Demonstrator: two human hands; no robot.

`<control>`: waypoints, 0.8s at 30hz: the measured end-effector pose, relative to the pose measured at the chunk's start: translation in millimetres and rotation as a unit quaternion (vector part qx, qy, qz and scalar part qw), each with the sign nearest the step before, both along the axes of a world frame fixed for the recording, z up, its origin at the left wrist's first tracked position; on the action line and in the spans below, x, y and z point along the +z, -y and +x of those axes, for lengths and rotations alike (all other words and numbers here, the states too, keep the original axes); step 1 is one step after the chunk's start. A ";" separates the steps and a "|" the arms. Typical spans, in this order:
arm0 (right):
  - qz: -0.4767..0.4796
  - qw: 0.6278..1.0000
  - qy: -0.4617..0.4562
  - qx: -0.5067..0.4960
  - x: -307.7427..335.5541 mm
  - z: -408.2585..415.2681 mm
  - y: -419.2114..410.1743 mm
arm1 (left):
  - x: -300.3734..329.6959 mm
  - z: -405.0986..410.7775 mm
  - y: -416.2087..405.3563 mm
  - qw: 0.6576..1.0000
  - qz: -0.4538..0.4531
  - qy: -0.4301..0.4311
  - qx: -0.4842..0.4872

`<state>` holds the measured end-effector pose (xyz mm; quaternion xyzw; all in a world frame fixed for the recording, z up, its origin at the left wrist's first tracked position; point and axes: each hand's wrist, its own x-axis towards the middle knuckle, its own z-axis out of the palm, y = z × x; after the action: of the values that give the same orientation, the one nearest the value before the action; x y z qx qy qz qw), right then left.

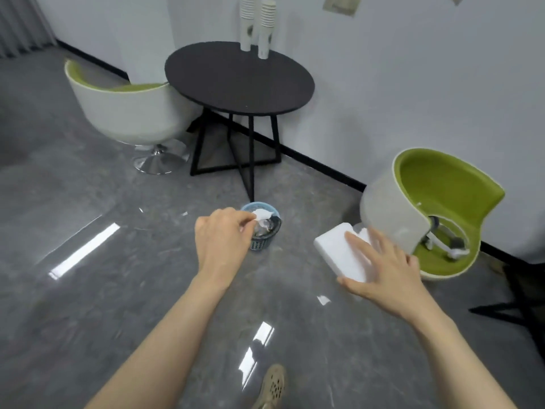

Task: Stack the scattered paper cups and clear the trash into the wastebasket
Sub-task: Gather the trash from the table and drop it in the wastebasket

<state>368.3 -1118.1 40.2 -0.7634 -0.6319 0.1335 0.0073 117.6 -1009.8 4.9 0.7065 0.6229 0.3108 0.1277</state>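
A small blue wastebasket (pixel 259 242) stands on the grey floor, partly filled with crumpled trash. My left hand (pixel 221 237) hovers over its rim, pinching a small white scrap (pixel 263 214) between thumb and fingers. My right hand (pixel 386 271) holds a white foam block (pixel 339 251) to the right of the basket, fingers spread across its top. Two tall stacks of white paper cups (pixel 256 26) stand at the back of the round black table (pixel 236 84).
A white and green swivel chair (pixel 124 112) sits left of the table. A second green chair (pixel 436 208) lies tipped over at the right by the wall. Small white scraps (pixel 323 299) lie on the floor. My shoe (pixel 272 386) shows at the bottom.
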 end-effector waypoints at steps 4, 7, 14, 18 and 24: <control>-0.009 0.999 0.001 0.048 -15.3 8.6 -91.2 | -14.9 -0.3 -68.4 0.999 -0.005 0.003 0.045; -0.015 0.998 -0.004 0.056 -31.4 10.0 -150.5 | -31.3 -2.2 -118.9 0.998 -0.015 -0.004 0.059; -0.037 0.999 0.008 0.021 -94.8 -2.5 -283.9 | -84.5 -0.4 -271.0 0.998 -0.026 -0.050 0.023; -0.062 0.997 -0.008 -0.049 -144.1 -11.8 -358.5 | -122.7 8.3 -363.2 0.995 -0.032 -0.087 -0.032; -0.083 0.988 -0.039 -0.125 -253.3 -19.4 -451.9 | -217.8 30.4 -471.3 0.985 -0.015 -0.118 -0.121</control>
<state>348.9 -666.3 -213.1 -0.8287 -0.5173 0.2131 -0.0145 148.0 -538.5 -212.9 0.8066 0.5477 0.1982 0.1008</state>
